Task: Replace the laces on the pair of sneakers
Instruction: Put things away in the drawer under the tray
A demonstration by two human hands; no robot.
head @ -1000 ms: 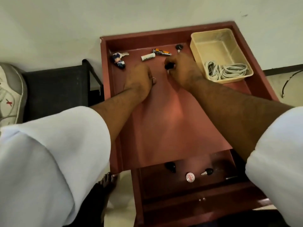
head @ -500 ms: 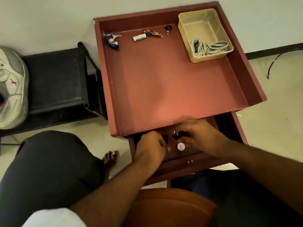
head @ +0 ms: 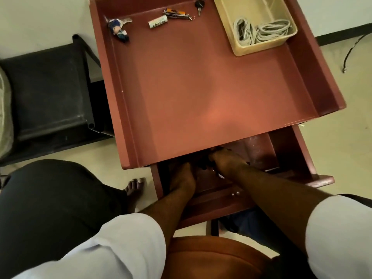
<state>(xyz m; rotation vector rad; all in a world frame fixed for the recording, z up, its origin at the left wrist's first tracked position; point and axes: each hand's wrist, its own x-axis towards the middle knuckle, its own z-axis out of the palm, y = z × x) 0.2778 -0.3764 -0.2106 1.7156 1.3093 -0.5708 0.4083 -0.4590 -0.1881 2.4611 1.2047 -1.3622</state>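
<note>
Both my hands reach into the open drawer [head: 281, 156] under the red table top [head: 201, 87]. My right hand [head: 227, 163] curls its fingers round a small black object [head: 203, 164] in the drawer's shadow. My left hand [head: 182, 177] lies just left of it, fingers hidden in the dark. Whitish laces [head: 261, 31] lie coiled in a beige basket [head: 263, 47] at the table's far right corner. Part of a white sneaker [head: 4, 109] shows at the left edge, on a black bench [head: 46, 87].
A keychain figure [head: 118, 30], a white tube [head: 158, 22], an orange pocket tool [head: 176, 12] and a black key [head: 199, 5] lie along the table's far edge. An orange seat [head: 211, 256] is below me. My bare foot [head: 134, 188] rests beside the drawer. A cable [head: 352, 49] lies on the floor.
My hands came back from the far end of the table top to the drawer, the right one carrying a small black object. Both now reach deeper into the drawer.
</note>
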